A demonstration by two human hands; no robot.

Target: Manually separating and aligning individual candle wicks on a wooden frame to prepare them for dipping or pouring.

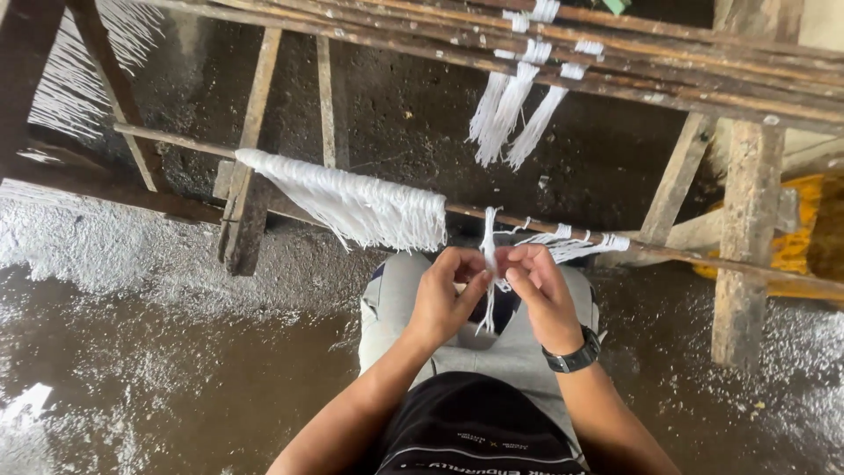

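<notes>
Both hands pinch one hanging bundle of white thread: the left hand (446, 297) closes thumb and fingers on it from one side, the right hand (538, 295) from the other, a black watch (573, 356) on that wrist. The thread bundle (489, 264) hangs from a thin wooden rod (703, 257) that runs across just above the grip, and its loose ends trail down between the palms.

Around the grip, from largest down: wet dark ground (158, 352) spreads below and to the left, flecked with white residue. A rough wooden frame (747, 237) of posts and slats stands above and to the right. A wide curtain of white thread (360, 204) drapes over the rod just left of the grip. More tied tassels (510, 110) hang from upper slats above it. Something yellow (804, 233) shows at the far right behind a post. A few short wraps of thread (580, 239) sit on the rod just right of the grip.

By the look of it, the bundle is being knotted or looped onto the rod; finishing calls for drawing it tight and keeping its strands together. No packages, labels or signs show around the frame; small printing on the person's dark shirt (479, 431), below the grip, is the only lettering.
</notes>
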